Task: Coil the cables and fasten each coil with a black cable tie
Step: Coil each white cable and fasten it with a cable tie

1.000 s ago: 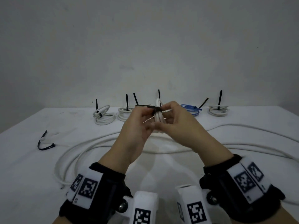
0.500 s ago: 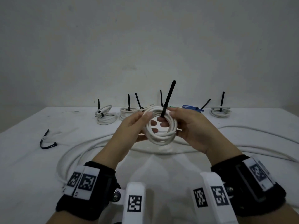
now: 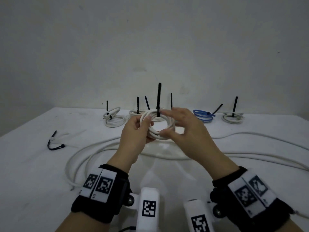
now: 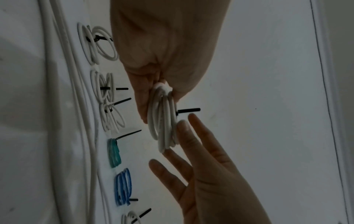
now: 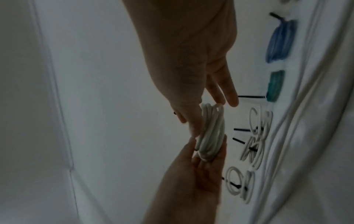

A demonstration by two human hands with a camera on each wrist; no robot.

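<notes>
Above the counter [image 3: 33, 164], the left hand [image 3: 133, 136] pinches the tied white coil [image 3: 158, 129] upright, presumably for inspection; the right hand [image 3: 185, 131], fingers relaxed, merely steadies its rim.

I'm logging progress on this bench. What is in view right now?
held coil: one, white, fastened with a black cable tie, between the hands
tied white coils: four, back row of the table
teal coil: one, back row
blue coil: one, back row
loose cable: one, white, uncoiled, mid-table
spare cable tie: one, black, table's left
table: one, white
wristbands: two, black, white markers
left hand: grips the held coil
right hand: straight fingers touching it
</notes>
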